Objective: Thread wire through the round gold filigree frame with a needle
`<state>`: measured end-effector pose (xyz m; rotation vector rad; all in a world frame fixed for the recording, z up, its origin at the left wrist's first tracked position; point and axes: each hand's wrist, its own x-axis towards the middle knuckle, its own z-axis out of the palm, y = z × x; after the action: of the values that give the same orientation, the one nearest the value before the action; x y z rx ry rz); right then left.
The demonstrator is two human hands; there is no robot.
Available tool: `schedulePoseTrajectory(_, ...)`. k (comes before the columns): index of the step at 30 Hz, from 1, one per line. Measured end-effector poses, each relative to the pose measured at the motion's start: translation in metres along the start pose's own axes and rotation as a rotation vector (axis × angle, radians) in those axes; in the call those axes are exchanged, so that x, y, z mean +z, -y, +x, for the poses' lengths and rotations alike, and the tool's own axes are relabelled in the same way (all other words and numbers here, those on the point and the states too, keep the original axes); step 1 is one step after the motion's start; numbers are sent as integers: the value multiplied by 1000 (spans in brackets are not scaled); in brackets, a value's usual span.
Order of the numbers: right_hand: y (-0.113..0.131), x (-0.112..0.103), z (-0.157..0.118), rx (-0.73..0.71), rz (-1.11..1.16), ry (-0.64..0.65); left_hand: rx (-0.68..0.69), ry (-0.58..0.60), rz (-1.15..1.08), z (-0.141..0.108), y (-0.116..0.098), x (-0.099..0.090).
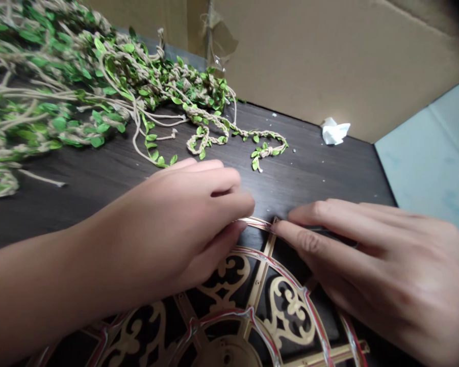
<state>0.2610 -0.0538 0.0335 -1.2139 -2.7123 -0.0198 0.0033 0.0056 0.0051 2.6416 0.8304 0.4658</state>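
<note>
A round gold metal frame (258, 283) with scrollwork and spokes lies on the dark table. Red, white and silvery strands (254, 220) run along its rings. My left hand (199, 214) reaches over the frame, thumb and fingers pinched on the strands at the outer ring. To its right, my right hand (378, 255) rests over the frame's edge, its index fingertip touching the outer ring where a spoke ends. Its fingers are stretched forward and its thumb is hidden.
Braided cords with green leaves (137, 76) are heaped across the back left of the dark table (306, 173). A cardboard box (290, 56) stands behind, with a crumpled white tissue (334, 131) at its base. Pale flooring (436, 148) shows beyond the table's right edge.
</note>
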Motion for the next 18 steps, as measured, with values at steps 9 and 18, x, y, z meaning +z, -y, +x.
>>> schedulePoseTrajectory(9, 2, 1, 2, 19, -12, -22, 4, -8, 8, -1, 1, 2)
schedulePoseTrajectory(18, 4, 1, 3, 38, 43, -3, 7, -6, 19, -2, 0, 1)
